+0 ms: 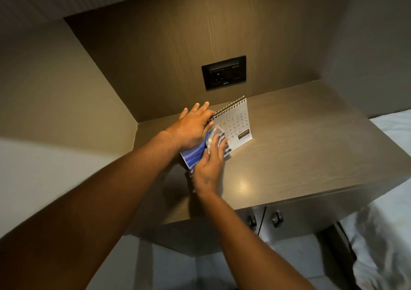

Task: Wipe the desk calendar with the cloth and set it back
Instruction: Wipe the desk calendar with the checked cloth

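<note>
A spiral-bound desk calendar [239,122] stands tilted on the brown desk [307,147], near the back wall. Its white date grid faces me and a blue picture fills its lower left. My left hand [193,125] lies over the calendar's top left corner at the spiral and steadies it. My right hand [209,167] presses a pale cloth [215,134] against the calendar's face; the cloth is blurred and mostly hidden under my fingers.
A black wall socket [223,72] sits in the wooden panel behind the calendar. Cabinet doors with two handles [277,218] are below the desk's front edge. A bed with white sheets [391,200] adjoins the desk on the right. A wall closes the left side.
</note>
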`<action>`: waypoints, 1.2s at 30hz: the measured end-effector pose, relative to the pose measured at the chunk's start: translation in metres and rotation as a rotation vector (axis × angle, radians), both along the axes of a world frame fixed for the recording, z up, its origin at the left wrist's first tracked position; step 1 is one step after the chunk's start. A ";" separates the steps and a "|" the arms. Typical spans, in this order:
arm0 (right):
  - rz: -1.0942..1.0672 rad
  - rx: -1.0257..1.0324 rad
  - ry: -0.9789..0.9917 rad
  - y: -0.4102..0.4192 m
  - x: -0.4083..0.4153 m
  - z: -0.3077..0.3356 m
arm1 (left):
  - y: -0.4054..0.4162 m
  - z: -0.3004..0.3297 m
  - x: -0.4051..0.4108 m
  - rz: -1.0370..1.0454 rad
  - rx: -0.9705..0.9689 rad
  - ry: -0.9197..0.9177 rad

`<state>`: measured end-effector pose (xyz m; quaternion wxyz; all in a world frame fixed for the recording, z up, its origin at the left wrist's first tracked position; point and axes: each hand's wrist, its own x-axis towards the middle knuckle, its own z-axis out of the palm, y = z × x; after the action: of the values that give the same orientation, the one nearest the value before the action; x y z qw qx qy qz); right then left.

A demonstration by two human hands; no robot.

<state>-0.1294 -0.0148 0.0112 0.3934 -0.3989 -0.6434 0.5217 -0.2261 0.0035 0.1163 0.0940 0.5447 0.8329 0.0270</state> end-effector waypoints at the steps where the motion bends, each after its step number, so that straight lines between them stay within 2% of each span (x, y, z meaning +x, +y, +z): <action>1: 0.008 -0.014 0.025 -0.002 -0.004 0.007 | 0.000 0.000 0.000 -0.002 0.003 -0.003; 4: -0.096 -0.087 0.105 0.037 -0.012 0.025 | 0.000 0.000 0.000 -0.002 0.012 0.014; 8: -0.205 -0.148 0.057 0.087 -0.002 0.021 | 0.000 -0.003 -0.001 0.010 0.006 0.006; 10: -0.196 -0.144 0.018 0.079 0.005 0.007 | 0.001 -0.004 -0.001 0.007 0.008 0.008; 13: -0.070 -0.039 -0.036 0.037 0.008 -0.006 | 0.000 -0.003 -0.002 -0.008 0.019 0.002; 16: 0.008 0.007 0.052 0.020 0.000 0.007 | 0.000 -0.002 -0.001 -0.015 0.021 0.005; 19: -0.043 0.018 0.117 0.046 -0.009 0.026 | -0.001 -0.002 -0.001 -0.008 0.019 0.011; 23: -0.144 -0.026 0.089 0.081 -0.004 0.024 | 0.001 -0.003 -0.001 0.007 0.013 0.011; 27: -0.092 -0.073 -0.028 0.042 0.007 0.001 | -0.001 -0.002 -0.001 0.001 0.013 0.002; 30: 0.021 -0.011 0.035 0.012 0.002 0.009 | -0.002 0.000 0.000 -0.002 0.017 -0.011; 36: -0.114 -0.010 0.105 0.070 -0.006 0.032 | 0.000 0.001 0.002 0.008 0.006 0.008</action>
<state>-0.1350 0.0553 0.0430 0.4535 -0.4089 -0.5957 0.5218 -0.2241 0.0030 0.1170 0.0892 0.5418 0.8353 0.0276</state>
